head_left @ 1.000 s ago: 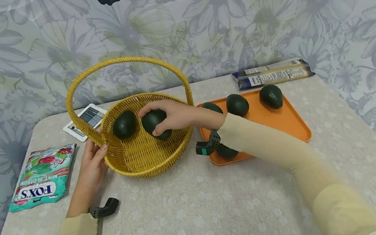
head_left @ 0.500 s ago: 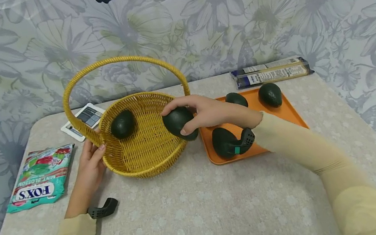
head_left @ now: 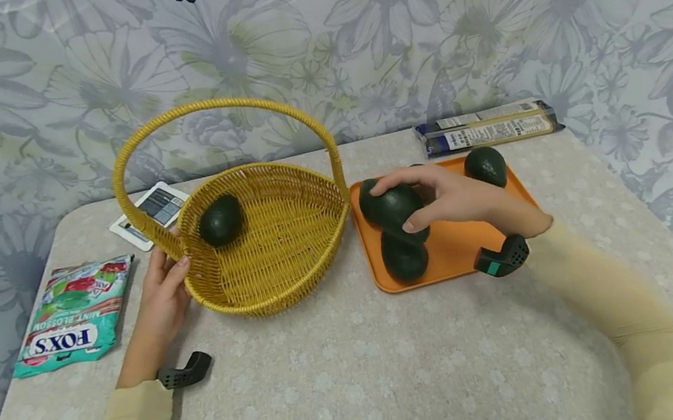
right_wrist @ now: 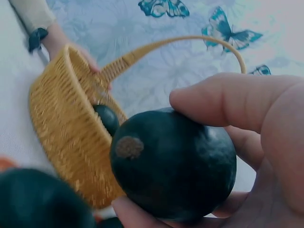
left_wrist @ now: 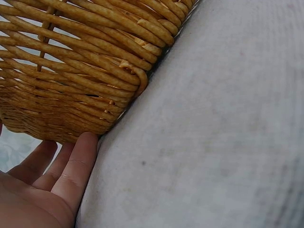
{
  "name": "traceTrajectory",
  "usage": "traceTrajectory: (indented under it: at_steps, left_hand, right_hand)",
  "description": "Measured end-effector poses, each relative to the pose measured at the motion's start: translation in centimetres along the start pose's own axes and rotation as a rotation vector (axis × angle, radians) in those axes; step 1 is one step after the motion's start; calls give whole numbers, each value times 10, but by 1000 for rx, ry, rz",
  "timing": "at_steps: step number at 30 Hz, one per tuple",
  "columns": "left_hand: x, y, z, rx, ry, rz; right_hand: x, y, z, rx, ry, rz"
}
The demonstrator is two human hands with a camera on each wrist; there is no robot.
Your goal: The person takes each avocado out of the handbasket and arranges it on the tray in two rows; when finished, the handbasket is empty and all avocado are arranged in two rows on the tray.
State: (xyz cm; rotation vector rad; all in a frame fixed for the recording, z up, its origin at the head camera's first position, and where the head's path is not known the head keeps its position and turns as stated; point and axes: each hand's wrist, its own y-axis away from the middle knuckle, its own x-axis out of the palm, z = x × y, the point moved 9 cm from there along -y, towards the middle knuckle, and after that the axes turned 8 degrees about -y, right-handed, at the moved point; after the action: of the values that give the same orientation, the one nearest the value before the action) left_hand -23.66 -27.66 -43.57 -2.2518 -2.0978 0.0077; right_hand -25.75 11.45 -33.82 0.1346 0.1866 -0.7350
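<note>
My right hand grips a dark green avocado just above the left part of the orange tray. Other avocados lie on the tray: one below the held fruit, one at the far right. One avocado lies inside the yellow wicker basket. My left hand rests with straight fingers against the basket's left wall, by the handle's base.
A teal FOX'S candy bag lies at the table's left edge. A small white device sits behind the basket. A long packet lies behind the tray by the floral wall.
My right hand lifted an avocado out of the basket and carried it right, over the rim, to above the orange tray. The left hand has stayed at the basket's side.
</note>
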Motion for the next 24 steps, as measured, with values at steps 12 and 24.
traceTrajectory:
  at_steps: [12, 24]
  left_hand:
    - [-1, -1, 1, -18, -35, -1]
    - [-1, 0, -1, -9, -16, -1]
  right_hand:
    - [-39, 51, -34, 125, 124, -178]
    - [-48, 69, -64, 151, 112, -256]
